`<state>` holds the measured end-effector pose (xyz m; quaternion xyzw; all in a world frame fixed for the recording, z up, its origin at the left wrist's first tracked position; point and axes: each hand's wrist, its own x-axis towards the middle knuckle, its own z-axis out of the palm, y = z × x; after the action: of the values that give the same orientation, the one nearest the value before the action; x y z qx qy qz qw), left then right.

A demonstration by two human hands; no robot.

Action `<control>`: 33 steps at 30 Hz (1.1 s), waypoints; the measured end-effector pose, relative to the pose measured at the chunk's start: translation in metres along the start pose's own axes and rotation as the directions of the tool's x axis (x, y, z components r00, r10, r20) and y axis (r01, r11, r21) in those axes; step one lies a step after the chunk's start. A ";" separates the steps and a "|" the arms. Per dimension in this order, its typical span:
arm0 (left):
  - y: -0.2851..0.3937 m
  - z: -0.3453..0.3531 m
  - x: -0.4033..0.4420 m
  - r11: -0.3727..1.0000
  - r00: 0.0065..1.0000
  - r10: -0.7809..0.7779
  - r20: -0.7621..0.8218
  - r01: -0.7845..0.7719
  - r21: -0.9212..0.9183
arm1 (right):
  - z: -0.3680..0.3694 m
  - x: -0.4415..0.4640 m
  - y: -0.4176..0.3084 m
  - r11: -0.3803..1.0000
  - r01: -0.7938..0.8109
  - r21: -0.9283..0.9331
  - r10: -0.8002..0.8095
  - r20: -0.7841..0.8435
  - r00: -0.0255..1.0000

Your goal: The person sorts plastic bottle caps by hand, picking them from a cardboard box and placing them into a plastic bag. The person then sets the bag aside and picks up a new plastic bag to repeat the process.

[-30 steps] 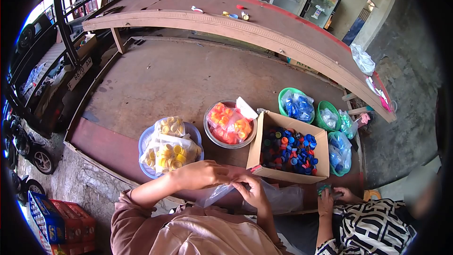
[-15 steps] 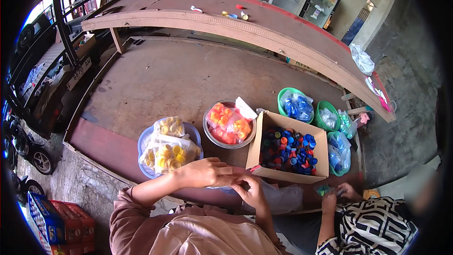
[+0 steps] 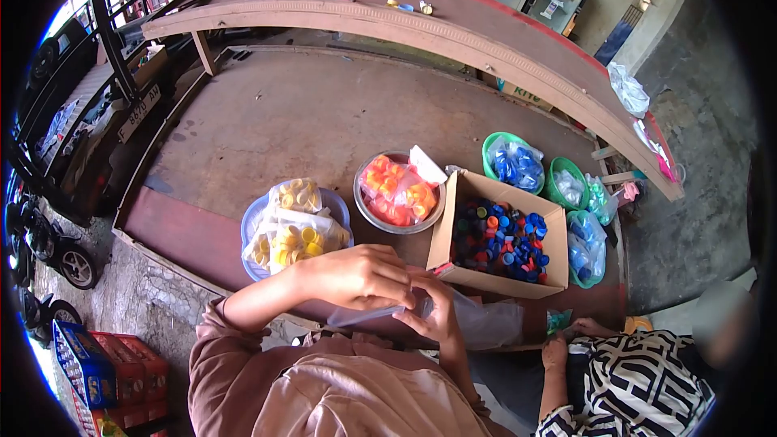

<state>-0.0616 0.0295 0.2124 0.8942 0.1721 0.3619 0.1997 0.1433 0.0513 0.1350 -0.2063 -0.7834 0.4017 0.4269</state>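
Note:
My left hand (image 3: pixel 368 277) is closed, its curled fingertips pinching the edge of a clear plastic bag (image 3: pixel 363 316). Facing it, my right hand (image 3: pixel 435 307) grips the same bag between thumb and fingers, and the two hands nearly touch. Just beyond my left hand stands a lavender basin (image 3: pixel 346 222) with bags of yellow and cream bottle caps (image 3: pixel 295 243). A metal bowl (image 3: pixel 358 204) with bagged orange and pink caps (image 3: pixel 396 192) is farther off. Right of it, a cardboard box (image 3: pixel 498 282) holds loose blue, red and dark caps (image 3: pixel 506 243).
Green baskets (image 3: pixel 553 194) with bagged caps stand right of the box. More clear plastic (image 3: pixel 494 324) lies at the table's near edge. A co-worker's hands (image 3: pixel 558 348) are near a small green packet (image 3: pixel 558 321). A raised wooden shelf (image 3: pixel 486 57) crosses the far side.
My hands have risen slightly, and more of the clear bag shows below my left hand. The co-worker's hands have dropped a little from the green packet. The view has tilted slightly.

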 end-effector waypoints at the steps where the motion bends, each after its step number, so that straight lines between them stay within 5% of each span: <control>1: 0.003 -0.003 0.003 0.999 1.000 -0.002 0.003 0.002 -0.049 | 0.000 0.001 0.002 0.999 0.021 -0.048 -0.017 0.068 0.998; 6: 0.016 -0.021 0.001 0.974 0.990 -0.076 -0.120 0.048 -0.221 | 0.003 -0.022 0.017 0.968 -0.231 -0.096 0.244 0.163 0.956; 9: 0.010 -0.020 -0.029 0.931 0.857 -0.193 -0.478 0.006 -0.365 | 0.010 -0.037 0.034 0.979 -0.200 0.043 0.199 0.020 0.980; 12: -0.023 0.024 -0.077 0.666 0.712 -0.541 -0.448 0.037 -0.745 | 0.013 -0.043 0.033 0.928 -0.276 0.252 0.293 -0.031 0.956; 14: -0.041 0.066 -0.112 0.558 0.707 -0.652 -0.276 0.201 -0.805 | 0.012 -0.038 0.035 0.899 -0.283 0.335 0.309 -0.026 0.951; 16: -0.053 0.116 -0.138 0.639 0.706 -0.658 -0.263 0.338 -0.691 | 0.010 -0.038 0.044 0.748 -0.445 0.493 0.473 0.075 0.878; 19: -0.056 0.127 -0.121 0.530 0.601 -0.787 -0.135 0.548 -0.648 | 0.005 -0.040 0.068 0.739 -0.429 0.520 0.444 0.103 0.890; 23: -0.064 0.111 -0.103 0.656 0.562 -0.731 -0.388 0.418 -0.629 | -0.009 -0.026 0.063 0.799 -0.331 0.502 0.359 0.042 0.932; 26: -0.057 0.108 -0.097 0.537 0.525 -0.801 -0.289 0.415 -0.735 | -0.009 -0.024 0.066 0.995 -0.090 -0.034 0.092 0.060 0.994; 30: -0.061 0.124 -0.108 0.606 0.560 -0.768 -0.311 0.480 -0.634 | 0.009 -0.058 0.108 0.877 -0.481 0.027 0.471 0.155 0.868; 33: -0.062 0.134 -0.125 0.590 0.574 -0.751 -0.327 0.362 -0.722 | 0.013 -0.070 0.112 0.823 -0.523 0.220 0.485 0.205 0.850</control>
<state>-0.0607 -0.0046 0.0216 0.5109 0.3951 0.5721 0.5056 0.1687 0.0649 0.0053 -0.3181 -0.6671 0.6157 0.2733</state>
